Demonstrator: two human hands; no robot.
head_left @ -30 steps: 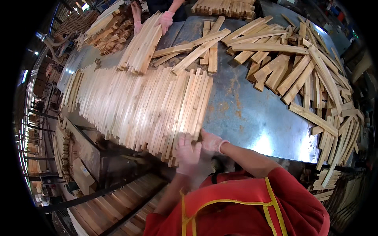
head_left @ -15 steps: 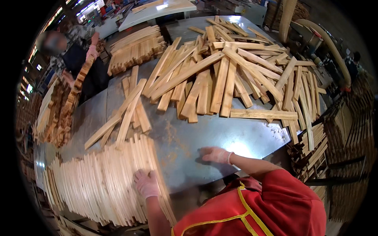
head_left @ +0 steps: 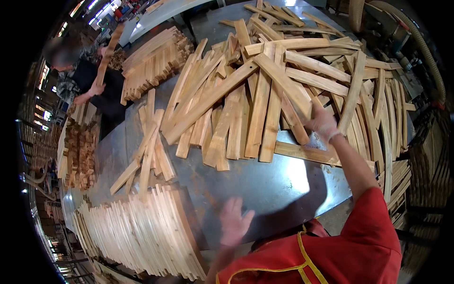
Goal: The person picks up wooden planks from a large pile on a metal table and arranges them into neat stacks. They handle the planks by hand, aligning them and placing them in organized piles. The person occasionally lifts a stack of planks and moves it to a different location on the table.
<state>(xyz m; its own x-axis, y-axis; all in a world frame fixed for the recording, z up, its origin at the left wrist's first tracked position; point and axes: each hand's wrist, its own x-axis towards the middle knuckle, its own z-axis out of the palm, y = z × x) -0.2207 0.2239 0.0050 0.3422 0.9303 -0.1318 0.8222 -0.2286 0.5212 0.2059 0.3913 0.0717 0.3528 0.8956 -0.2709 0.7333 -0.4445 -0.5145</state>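
A loose pile of wooden slats [head_left: 267, 113] lies across the metal table. My right hand [head_left: 323, 125], in a thin pale glove, reaches into the pile's right side. Its fingers close on the near end of one slanting wooden slat [head_left: 283, 81], whose far end rests on other slats. Over the bare metal stands my left hand [head_left: 235, 221], also gloved and a little blurred, thumb apart and fingers stretched, holding nothing. Left of it is a tight row of pale slats on edge [head_left: 137, 232].
A few crossed slats [head_left: 150, 151] lie between row and pile. Beyond are a neat slat stack [head_left: 156, 59] and a co-worker [head_left: 90, 71] holding a slat over another stack [head_left: 81, 151]. Hoses [head_left: 421, 35] hang at the far right, above more stacked slats [head_left: 428, 165].
My right hand has gone forward and right from the table top onto a slat in the pile. The left hand has left the slat row, moving right. The co-worker now holds up one slat.
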